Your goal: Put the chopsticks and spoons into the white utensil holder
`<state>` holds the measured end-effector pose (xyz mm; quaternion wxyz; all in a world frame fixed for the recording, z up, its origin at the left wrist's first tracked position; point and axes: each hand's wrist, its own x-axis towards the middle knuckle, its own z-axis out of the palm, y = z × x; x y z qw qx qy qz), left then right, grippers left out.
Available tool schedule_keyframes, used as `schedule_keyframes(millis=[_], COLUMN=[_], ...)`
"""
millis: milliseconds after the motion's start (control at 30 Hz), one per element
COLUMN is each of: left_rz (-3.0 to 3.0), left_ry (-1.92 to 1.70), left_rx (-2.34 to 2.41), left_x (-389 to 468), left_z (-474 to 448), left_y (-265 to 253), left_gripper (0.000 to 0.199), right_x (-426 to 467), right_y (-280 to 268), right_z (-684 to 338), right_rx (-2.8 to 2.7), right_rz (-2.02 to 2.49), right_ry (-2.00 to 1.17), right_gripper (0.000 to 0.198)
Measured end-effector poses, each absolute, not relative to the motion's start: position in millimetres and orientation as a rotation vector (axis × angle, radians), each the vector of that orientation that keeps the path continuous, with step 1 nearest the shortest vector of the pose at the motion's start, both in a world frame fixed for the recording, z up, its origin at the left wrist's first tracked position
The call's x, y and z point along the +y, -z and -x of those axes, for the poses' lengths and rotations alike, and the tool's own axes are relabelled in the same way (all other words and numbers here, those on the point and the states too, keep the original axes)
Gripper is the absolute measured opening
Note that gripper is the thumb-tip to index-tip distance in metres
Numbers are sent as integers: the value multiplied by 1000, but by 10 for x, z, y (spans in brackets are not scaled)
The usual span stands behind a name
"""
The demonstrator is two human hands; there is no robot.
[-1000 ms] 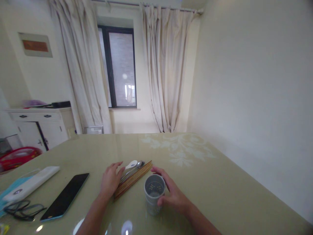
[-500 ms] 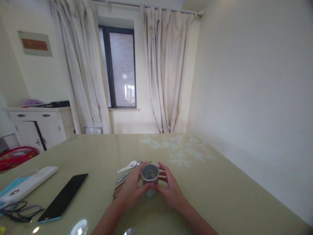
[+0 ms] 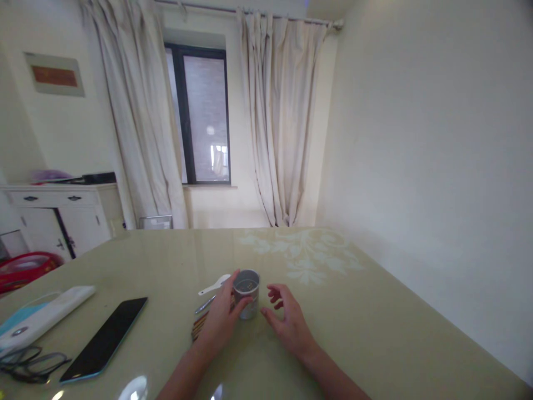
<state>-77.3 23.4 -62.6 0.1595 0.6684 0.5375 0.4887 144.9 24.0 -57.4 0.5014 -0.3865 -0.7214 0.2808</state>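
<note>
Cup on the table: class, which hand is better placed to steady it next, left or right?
Probably left. The left hand wraps the cup; the right hand is open beside it, apart.

A lived-in room of a home, most likely a dining room. A large dining table point(image 3: 375, 311) with a glossy olive top and a pale floral pattern fills the lower half of the frame. Behind it, at the top centre, long cream curtains point(image 3: 283, 122) hang from a rod on either side of a dark-framed window point(image 3: 200, 111). At the left edge stands a white sideboard point(image 3: 54, 216) with drawers and dark handles, and a small framed picture point(image 3: 54, 75) hangs on the wall above it. Personal items lie on the table at lower left: a smartphone point(image 3: 104, 339), folded eyeglasses point(image 3: 29, 364) and a white case point(image 3: 41, 316)
</note>
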Motion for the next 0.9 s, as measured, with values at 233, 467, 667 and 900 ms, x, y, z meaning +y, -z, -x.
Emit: schedule_keyframes(millis=[233,467,667,900], left_rz=[-2259,-2396,-2274,-2296], left_ry=[-1768,-992,-974,-973], left_rx=[1415,1002,1044,1032], left_x=[-74,-397,-387,-402], left_z=[595,117,132,107], left_y=[456,320,296,276], left_gripper=[54,28,25,24], right_x=[57,-84,-100,-129], right_y=[577,940,860,789], right_z=[-1338,-987,-1102,-1166], right_rx=[-2107,-1653,-2175,-2258], right_rz=[746,1173,972,651], right_ry=[-294,109,-304,-815], right_gripper=[19,5,39,37])
